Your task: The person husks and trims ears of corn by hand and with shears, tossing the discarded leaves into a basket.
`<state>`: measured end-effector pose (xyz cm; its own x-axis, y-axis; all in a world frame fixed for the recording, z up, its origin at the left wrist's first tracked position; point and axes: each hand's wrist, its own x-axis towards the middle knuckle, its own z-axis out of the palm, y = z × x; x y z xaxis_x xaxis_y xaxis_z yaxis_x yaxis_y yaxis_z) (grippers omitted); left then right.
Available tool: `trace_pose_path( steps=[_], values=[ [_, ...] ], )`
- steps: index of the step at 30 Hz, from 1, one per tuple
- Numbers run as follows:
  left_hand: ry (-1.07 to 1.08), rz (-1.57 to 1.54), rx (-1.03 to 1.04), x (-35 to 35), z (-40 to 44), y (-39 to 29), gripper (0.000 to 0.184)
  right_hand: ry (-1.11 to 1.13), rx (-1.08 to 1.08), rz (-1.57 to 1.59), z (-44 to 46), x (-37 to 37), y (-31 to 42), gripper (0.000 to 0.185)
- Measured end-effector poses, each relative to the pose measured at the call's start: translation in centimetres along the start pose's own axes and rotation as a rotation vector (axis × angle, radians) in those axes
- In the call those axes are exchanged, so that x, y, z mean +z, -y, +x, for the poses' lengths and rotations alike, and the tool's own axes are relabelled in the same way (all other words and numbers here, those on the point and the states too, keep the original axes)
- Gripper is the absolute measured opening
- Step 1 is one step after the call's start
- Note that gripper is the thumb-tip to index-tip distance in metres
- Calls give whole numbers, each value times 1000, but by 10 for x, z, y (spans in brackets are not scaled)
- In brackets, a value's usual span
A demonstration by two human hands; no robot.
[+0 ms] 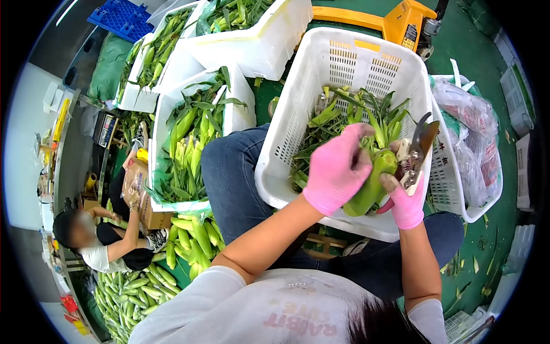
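Note:
My right hand [407,200], in a pink glove, grips pruning shears [411,160] with dark blades pointing up. Its thumb also presses on an ear of corn [366,192] in green husk, whose cut stem end faces up. Curled beside that ear is my left hand [338,169], also pink-gloved. Its fingers are bent together, and whether anything is between them is hidden. Both hands are over the near rim of a white plastic crate [281,146], which holds loose green husk leaves and stalks [326,117].
Foam boxes of corn [246,97] stand to the left, with husked corn piles [195,241] on the floor. Another person [117,241] sits at far left. Right of my crate is a basket [452,189] of plastic bags. A yellow pallet jack [401,23] stands behind.

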<state>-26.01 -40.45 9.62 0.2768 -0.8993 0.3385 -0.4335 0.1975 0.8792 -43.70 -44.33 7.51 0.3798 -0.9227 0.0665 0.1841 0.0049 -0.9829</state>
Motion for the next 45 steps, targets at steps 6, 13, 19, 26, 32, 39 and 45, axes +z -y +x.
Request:
trace_pose_path(
  steps=[6, 13, 19, 26, 32, 39, 45],
  values=[
    [-286, 625, 165, -36, 10, 75, 34, -210, -188, 91, 13, -19, 13, 67],
    [170, -249, -590, -33, -24, 92, 49, -399, -273, -402, -2, -43, 8, 55],
    [408, -1987, -1072, 13, -88, 53, 57, 618, -869, -949, -33, 33, 5, 57],
    [-260, -1345, -557, -220, -158, 36, 64, 334, -15, -111, -45, 47, -13, 55],
    [-597, 733, -1171, -373, -369, 106, 90, 401, 875, 792, -33, 37, -55, 55],
    [-736, 1126, -1048, -392, -451, 185, 53, 349, 832, 784, -14, 40, -66, 68],
    [-631, 414, -356, -403, -172, 238, 28, 455, 787, 783, 3, 45, -79, 70]
  ],
)
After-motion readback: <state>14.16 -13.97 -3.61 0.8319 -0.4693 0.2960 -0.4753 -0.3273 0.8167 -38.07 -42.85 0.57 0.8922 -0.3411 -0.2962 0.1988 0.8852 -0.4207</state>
